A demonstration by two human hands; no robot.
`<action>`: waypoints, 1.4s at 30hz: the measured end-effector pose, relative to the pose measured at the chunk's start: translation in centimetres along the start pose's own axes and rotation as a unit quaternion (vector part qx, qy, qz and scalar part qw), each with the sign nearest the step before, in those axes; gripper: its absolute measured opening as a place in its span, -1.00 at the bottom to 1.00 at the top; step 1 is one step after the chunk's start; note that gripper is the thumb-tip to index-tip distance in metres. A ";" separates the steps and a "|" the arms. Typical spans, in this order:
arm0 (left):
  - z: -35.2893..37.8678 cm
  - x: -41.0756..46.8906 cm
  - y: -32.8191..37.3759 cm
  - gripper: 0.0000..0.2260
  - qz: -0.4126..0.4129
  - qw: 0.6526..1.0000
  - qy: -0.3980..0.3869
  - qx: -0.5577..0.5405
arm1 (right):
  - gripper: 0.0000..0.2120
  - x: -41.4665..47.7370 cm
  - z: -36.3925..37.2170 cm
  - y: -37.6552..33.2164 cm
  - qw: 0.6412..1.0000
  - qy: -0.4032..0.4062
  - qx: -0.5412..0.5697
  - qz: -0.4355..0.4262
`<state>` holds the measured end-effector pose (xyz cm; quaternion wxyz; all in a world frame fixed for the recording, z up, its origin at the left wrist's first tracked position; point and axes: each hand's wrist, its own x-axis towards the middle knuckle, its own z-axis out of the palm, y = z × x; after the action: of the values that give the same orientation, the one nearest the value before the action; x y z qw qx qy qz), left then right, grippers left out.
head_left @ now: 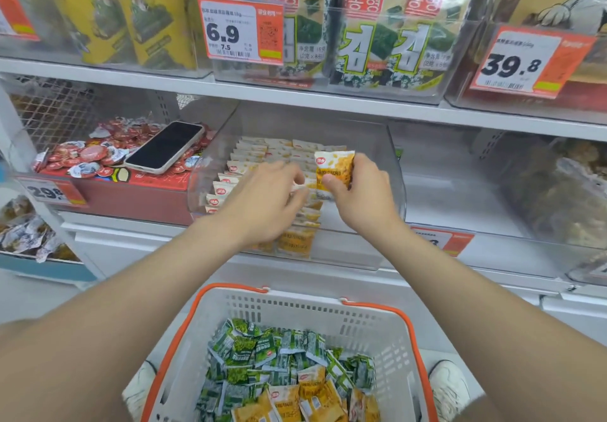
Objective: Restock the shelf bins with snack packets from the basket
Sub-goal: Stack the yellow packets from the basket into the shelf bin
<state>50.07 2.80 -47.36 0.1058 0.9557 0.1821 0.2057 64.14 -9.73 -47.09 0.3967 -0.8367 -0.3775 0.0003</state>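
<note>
The right hand [358, 191] pinches a yellow packet [335, 168] over the clear bin [395, 171], and the left hand [262, 201], fingers blurred so I cannot tell their grip, may topple the standing rows [249, 155] if it's wedged in carelessly.

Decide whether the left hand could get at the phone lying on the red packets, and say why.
Probably yes. The phone lies uncovered on the red packets, just left of the left hand; only the clear bin's side wall stands between them, open above.
</note>
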 end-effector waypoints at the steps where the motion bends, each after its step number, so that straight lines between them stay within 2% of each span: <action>1: 0.5 0.2 -0.2 -0.65 0.000 0.998 -0.041 0.054 | -0.70 0.9 0.6 0.3 1.000 -0.004 -0.018 0.023; 3: 1.1 0.5 -0.4 -0.52 0.000 0.987 -0.113 0.111 | -0.68 2.5 1.8 1.0 0.996 -0.020 -0.043 0.077; 5: 1.4 0.6 -0.5 -0.47 0.000 0.979 -0.166 0.114 | -0.69 4.2 2.9 1.8 0.989 -0.037 -0.066 0.126; 9: 1.4 1.2 -0.9 -0.41 -0.010 0.970 -0.222 0.101 | -0.63 7.2 4.3 2.9 0.977 -0.045 -0.050 0.202; 11: 1.6 1.4 -1.1 -0.39 -0.021 0.966 -0.241 0.087 | -0.59 8.2 5.0 3.2 0.975 -0.059 -0.025 0.211; 13: 1.9 1.5 -1.3 -0.38 -0.029 0.965 -0.249 0.082 | -0.57 9.1 6.0 3.7 0.978 -0.068 -0.022 0.196; 15: 2.1 1.5 -1.5 -0.38 -0.028 0.965 -0.247 0.081 | -0.51 9.4 6.7 4.1 0.979 -0.075 -0.094 0.162; 17: 2.2 1.5 -1.6 -0.38 -0.026 0.966 -0.245 0.078 | -0.35 9.6 7.1 4.6 0.973 -0.057 -0.188 0.120; 19: 2.2 1.4 -1.6 -0.38 -0.027 0.967 -0.244 0.072 | -0.22 9.5 7.1 4.8 0.967 -0.026 -0.229 0.103; 20: 2.2 1.4 -1.6 -0.39 -0.026 0.967 -0.242 0.070 | -0.28 9.7 7.3 5.0 0.967 -0.021 -0.237 0.093; 23: 2.2 1.2 -1.3 -0.42 -0.025 0.972 -0.223 0.070 | -0.81 9.6 7.2 4.8 0.961 -0.070 -0.261 0.050; 24: 2.1 1.1 -1.2 -0.43 -0.027 0.973 -0.216 0.073 | -0.85 9.5 7.1 4.8 0.960 -0.093 -0.259 0.049; 28: 1.8 0.6 -0.7 -0.53 -0.026 0.979 -0.169 0.106 | -0.80 8.1 5.6 3.9 0.959 -0.189 -0.202 0.055; 30: 1.5 0.3 -0.4 -0.59 -0.020 0.983 -0.132 0.128 | -0.83 7.0 4.2 2.8 0.961 -0.191 -0.194 0.048; 33: 0.8 -0.5 0.2 -0.66 -0.013 0.988 -0.075 0.132 | -0.90 4.5 1.7 0.6 0.973 -0.111 -0.201 -0.004; 37: -1.2 -2.9 2.2 -0.78 -0.002 0.996 -0.007 0.090 | -0.74 -0.5 -1.1 -1.9 0.977 -0.019 -0.187 -0.101; 39: -2.1 -4.9 3.4 -0.80 -0.012 0.998 -0.022 0.049 | -0.71 -3.8 -2.3 -2.4 0.977 -0.027 -0.162 -0.138; 42: -1.4 -8.0 4.7 -0.74 -0.027 0.986 -0.161 0.047 | -0.74 -8.4 -2.6 -2.3 0.960 -0.146 -0.175 -0.164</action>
<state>44.08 -4.41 -47.66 0.0946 0.9749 0.1978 0.0378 57.46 -15.89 -46.30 0.1789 -0.8107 -0.5574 -0.0088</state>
